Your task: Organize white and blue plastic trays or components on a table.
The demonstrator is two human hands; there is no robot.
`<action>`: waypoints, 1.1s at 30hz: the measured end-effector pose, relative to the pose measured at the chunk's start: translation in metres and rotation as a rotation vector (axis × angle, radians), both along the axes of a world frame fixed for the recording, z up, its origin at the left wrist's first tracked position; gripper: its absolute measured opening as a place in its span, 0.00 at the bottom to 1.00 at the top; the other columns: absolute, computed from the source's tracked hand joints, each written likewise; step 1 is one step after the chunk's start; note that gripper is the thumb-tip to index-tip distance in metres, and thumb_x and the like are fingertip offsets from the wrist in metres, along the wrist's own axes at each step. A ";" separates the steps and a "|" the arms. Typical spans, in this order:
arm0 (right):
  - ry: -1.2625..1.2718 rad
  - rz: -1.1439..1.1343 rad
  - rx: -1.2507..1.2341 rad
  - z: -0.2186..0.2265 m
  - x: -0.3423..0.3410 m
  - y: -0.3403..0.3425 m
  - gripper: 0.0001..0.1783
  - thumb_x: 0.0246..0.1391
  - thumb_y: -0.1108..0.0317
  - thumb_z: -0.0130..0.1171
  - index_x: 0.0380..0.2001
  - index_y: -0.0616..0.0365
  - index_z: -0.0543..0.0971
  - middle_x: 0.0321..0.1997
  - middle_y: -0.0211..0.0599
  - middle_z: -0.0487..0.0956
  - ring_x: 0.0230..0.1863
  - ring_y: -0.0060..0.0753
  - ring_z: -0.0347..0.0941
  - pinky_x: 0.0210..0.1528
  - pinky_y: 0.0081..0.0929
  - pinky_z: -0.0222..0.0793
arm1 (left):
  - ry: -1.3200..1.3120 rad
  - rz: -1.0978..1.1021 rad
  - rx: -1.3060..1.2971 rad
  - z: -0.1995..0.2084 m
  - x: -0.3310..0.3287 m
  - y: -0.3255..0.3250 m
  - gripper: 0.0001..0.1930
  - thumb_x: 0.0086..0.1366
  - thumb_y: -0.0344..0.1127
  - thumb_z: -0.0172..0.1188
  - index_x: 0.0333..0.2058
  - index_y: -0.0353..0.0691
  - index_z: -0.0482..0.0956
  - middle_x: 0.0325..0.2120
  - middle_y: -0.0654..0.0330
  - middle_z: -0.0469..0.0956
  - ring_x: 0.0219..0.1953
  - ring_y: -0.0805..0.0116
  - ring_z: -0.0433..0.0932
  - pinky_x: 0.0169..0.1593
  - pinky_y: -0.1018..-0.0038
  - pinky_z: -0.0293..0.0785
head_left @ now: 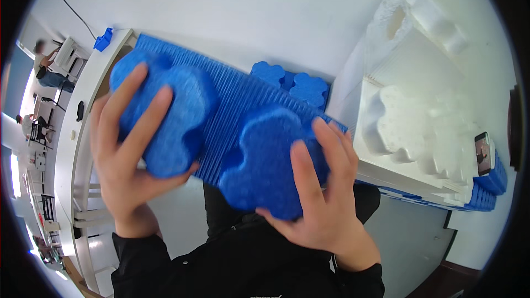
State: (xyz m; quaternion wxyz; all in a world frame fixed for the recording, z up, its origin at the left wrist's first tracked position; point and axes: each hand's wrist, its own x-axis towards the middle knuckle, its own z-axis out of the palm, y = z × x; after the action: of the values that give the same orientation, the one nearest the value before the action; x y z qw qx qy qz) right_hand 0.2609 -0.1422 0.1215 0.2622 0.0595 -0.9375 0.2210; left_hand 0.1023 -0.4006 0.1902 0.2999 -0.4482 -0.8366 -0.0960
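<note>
My left hand (122, 157) grips a thick blue cloud-shaped block (187, 102), fingers spread over its top and thumb along its lower edge. A second blue block (265, 157) with the same lobed outline is in my right hand (326, 209), thumb at its near side and fingertips on top. Both are slightly blurred and tilted. Behind and between them lies a ribbed blue board (229, 85), running from upper left to lower right. Whether the blocks touch the board I cannot tell.
Beyond the board are more blue lobed shapes (309, 88). A large white moulded foam piece (397, 121) stands at right, with a phone (482, 153) propped on blue pieces (497, 179). A white table (83, 127) with a small blue bin (103, 39) stretches along the left; people are farther off.
</note>
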 end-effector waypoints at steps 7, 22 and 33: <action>-0.012 0.034 -0.299 0.026 0.059 0.028 0.62 0.25 0.45 0.90 0.67 0.52 0.75 0.69 0.61 0.71 0.68 0.64 0.71 0.71 0.69 0.65 | -0.214 -0.377 0.326 0.000 0.014 -0.009 0.56 0.55 0.90 0.57 0.54 0.37 0.88 0.57 0.35 0.78 0.51 0.42 0.80 0.54 0.53 0.76; -0.081 -0.293 -0.323 -0.007 0.172 0.078 0.65 0.20 0.39 0.89 0.65 0.58 0.76 0.69 0.62 0.71 0.68 0.58 0.72 0.70 0.51 0.66 | -1.060 -0.870 0.337 0.045 -0.072 0.127 0.42 0.78 0.73 0.41 0.59 0.36 0.81 0.61 0.38 0.78 0.62 0.43 0.79 0.63 0.55 0.75; -0.132 -0.183 -0.391 -0.004 0.147 0.083 0.46 0.50 0.50 0.79 0.68 0.62 0.75 0.68 0.63 0.74 0.63 0.56 0.78 0.66 0.51 0.76 | -1.728 -1.333 0.557 0.023 0.022 0.128 0.22 0.77 0.43 0.50 0.51 0.29 0.85 0.54 0.47 0.82 0.60 0.56 0.79 0.66 0.64 0.68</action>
State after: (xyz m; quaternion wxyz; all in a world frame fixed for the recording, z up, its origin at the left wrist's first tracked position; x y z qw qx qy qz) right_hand 0.4081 -0.0592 0.1170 0.2256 -0.0925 -0.8936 0.3770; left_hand 0.1239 -0.2726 0.2135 -0.4015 -0.5064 -0.3067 -0.6988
